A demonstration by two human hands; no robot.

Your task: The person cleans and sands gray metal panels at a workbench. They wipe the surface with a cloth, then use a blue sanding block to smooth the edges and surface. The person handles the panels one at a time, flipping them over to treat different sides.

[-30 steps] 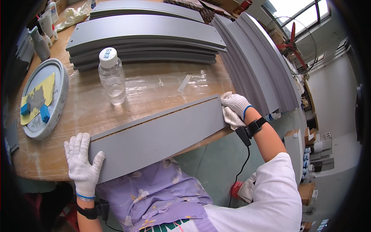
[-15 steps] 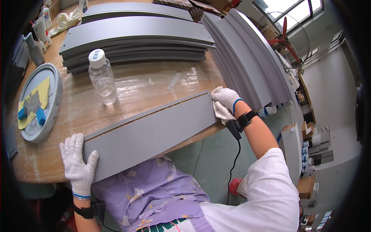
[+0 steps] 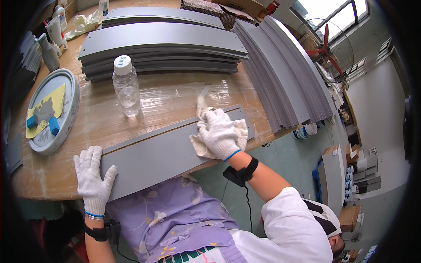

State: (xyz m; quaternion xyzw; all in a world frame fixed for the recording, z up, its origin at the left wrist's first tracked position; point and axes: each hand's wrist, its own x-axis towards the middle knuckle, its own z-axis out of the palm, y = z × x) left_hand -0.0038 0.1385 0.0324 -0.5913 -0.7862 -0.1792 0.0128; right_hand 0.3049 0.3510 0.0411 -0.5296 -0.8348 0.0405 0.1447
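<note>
A long grey panel (image 3: 162, 164) with a narrow brown groove along its far edge lies slanted across the near side of the table. My left hand (image 3: 93, 175), in a white knit glove, rests against the panel's left end with its fingers stretched out and thumb on the surface. Toward the panel's right end, my right hand (image 3: 218, 133), also gloved, presses a cream cloth (image 3: 202, 148) onto the face. Its fingers are bent over the cloth, which spreads out around them and covers part of the groove.
Beyond the panel stands a clear bottle (image 3: 127, 94) with a white cap. At left, a round grey lid (image 3: 74, 98) carries yellow sandpaper (image 3: 58, 97) and blue blocks (image 3: 53, 126). Stacked grey panels (image 3: 162, 41) lie behind, with more panels (image 3: 280, 74) at right. Another person (image 3: 335, 241) shows at lower right.
My right hand has moved left with the cloth, from the panel's right end onto its face. My left hand stays at the left end. The whole view has shifted slightly.
</note>
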